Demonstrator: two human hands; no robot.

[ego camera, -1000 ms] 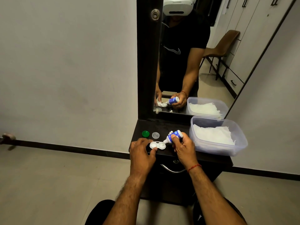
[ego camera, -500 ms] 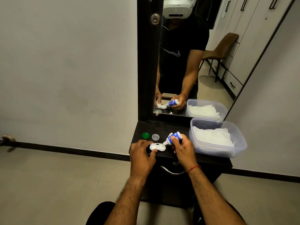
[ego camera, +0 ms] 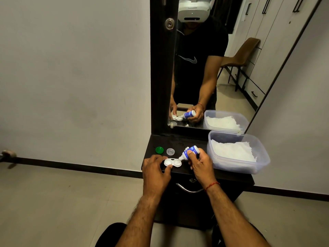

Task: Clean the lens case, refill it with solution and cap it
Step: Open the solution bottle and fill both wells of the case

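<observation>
A white two-well lens case point(ego camera: 173, 162) lies uncapped on the dark cabinet top point(ego camera: 181, 141). My left hand point(ego camera: 155, 171) pinches its left end with thumb and fingers. My right hand point(ego camera: 201, 164) grips a small blue-and-white solution bottle point(ego camera: 189, 152), tilted down to the left with its white nozzle over the case's right well. A green cap point(ego camera: 159, 150) and a clear cap point(ego camera: 170, 151) lie just behind the case. I cannot tell whether liquid is in the wells.
A clear plastic tub point(ego camera: 249, 164) holding white tissue sits on the cabinet's right side, close to my right hand. A mirror point(ego camera: 204, 68) stands behind the top. A drawer handle point(ego camera: 188, 189) is below the front edge.
The view has tilted slightly. Both hands stay on the case and bottle, with the nozzle still at the right well.
</observation>
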